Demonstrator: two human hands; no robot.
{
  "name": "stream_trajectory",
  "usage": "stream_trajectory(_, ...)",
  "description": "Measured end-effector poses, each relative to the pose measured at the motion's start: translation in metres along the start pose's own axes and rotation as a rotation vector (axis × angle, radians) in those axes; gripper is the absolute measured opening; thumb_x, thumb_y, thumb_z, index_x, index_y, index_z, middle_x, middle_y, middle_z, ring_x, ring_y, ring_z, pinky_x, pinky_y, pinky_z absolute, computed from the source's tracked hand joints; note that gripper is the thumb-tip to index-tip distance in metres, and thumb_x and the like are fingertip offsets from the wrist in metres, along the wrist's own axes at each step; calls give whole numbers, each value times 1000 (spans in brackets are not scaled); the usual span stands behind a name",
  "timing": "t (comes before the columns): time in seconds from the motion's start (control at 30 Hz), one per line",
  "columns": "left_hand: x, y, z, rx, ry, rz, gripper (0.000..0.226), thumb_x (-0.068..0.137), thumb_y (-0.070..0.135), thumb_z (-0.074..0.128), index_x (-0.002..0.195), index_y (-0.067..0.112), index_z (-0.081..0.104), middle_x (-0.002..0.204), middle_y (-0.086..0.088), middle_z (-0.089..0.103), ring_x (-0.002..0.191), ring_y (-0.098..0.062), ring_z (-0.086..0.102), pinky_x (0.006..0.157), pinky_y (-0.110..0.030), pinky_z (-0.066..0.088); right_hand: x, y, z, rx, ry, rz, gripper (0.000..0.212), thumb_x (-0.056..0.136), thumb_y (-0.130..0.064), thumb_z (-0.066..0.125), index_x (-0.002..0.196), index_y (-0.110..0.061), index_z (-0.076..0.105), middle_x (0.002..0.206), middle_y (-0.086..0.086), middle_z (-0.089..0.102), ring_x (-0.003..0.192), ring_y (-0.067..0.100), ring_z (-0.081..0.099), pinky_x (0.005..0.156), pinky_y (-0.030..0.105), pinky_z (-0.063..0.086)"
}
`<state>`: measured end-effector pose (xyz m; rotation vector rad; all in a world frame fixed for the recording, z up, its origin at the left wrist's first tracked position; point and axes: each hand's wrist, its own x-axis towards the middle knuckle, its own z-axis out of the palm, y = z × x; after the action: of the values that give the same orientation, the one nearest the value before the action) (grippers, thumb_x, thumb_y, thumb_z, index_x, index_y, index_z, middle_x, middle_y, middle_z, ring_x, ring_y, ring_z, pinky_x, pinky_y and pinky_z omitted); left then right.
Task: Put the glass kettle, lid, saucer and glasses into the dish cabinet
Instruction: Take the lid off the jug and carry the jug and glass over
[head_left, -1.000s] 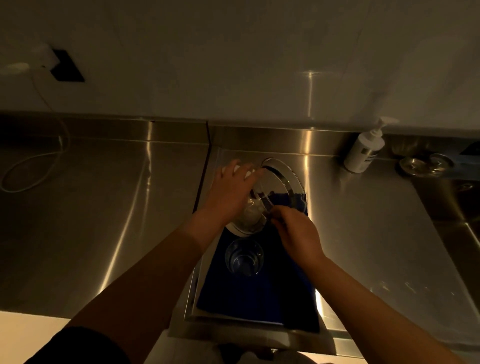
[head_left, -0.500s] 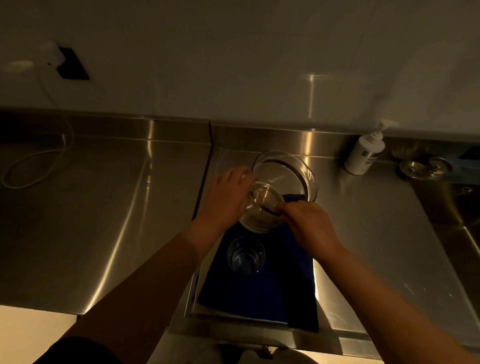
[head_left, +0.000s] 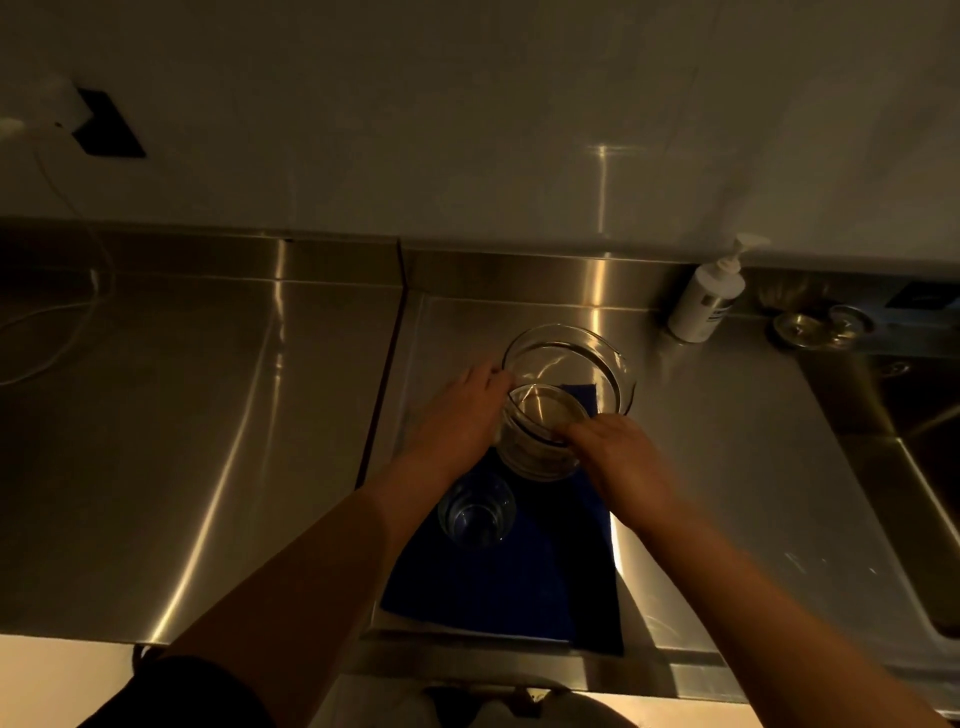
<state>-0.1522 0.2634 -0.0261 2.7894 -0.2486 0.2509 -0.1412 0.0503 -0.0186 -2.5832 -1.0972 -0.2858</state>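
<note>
Stainless steel table carries a dark blue cloth mat. Clear round glass kettle is tilted over the mat's far end, mouth turned up and away. Left hand presses against the kettle's left wall, grip wrapped on it. Right hand holds the near right side, fingers curled; what they pinch cannot be told. Clear drinking glass stands upright on the mat, just beside the left wrist. White pump bottle stands against the backsplash, well apart.
</note>
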Motion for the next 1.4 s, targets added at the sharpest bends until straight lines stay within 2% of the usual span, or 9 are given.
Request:
stream_trajectory(0.13,-3,-1,4,20,23,0,42,84,9,61,124,15,50,127,-12,47,104,-28,52,76,-29,38,1,-2,2,19,15,4,40,62,-5,84,98,-13,70,89,9,70,82,30,67,75,40,52)
stream_trajectory(0.27,1,8,1,96,3,67,61,84,6,57,140,21,38,152,-12,25,133,-30,29,106,-42,31,2,1,0,21,71,7,53,66,-6,81,116,-7,63,116,16,63,104,35,61,87,42,49)
stream_trajectory(0.37,7,11,1,99,-42,28,74,86,7,56,148,25,20,159,-8,3,145,-27,2,116,-48,8,0,7,4,116,29,249,64,83,-34,69,139,-15,44,150,13,32,139,31,27,112,42,27)
stream_trajectory(0.53,9,-5,7,-44,-184,-169,84,93,20,54,149,27,-9,158,-10,-7,145,-28,3,116,-47,16,1,9,18,222,-6,345,72,84,-51,60,145,-24,33,159,3,-7,143,19,-20,111,33,6)
stream_trajectory(0.73,11,-10,16,-92,-173,-133,86,93,12,53,149,27,-10,159,-7,-2,145,-24,8,115,-37,12,5,18,20,212,-30,330,71,84,-48,62,145,-25,33,159,1,-4,143,17,-20,111,36,10)
stream_trajectory(0.87,8,-16,16,-137,-154,-104,87,90,6,54,149,32,-6,156,-8,18,139,-26,26,113,-41,27,5,14,16,163,-46,308,81,83,-51,62,148,-19,26,158,4,-6,143,19,-18,115,40,6)
stream_trajectory(1.07,7,-31,20,-100,-153,-16,108,82,9,62,137,51,-21,135,-8,46,116,-23,47,93,-40,45,-24,-48,31,232,-8,-47,65,84,-53,56,136,-16,42,144,7,40,134,12,31,107,27,30)
stream_trajectory(1.2,2,-39,23,-147,-127,-78,97,93,18,51,129,59,-29,134,-9,44,115,-23,48,93,-44,46,-25,-70,52,341,-251,13,85,79,-60,61,146,-18,28,154,3,23,140,14,21,111,28,25)
stream_trajectory(1.4,-7,-42,20,-92,-112,-99,99,91,16,53,131,48,-31,131,-12,45,112,-23,49,90,-34,44,-13,-83,76,283,-348,53,100,75,-62,64,150,-18,15,157,5,12,144,20,10,115,33,16)
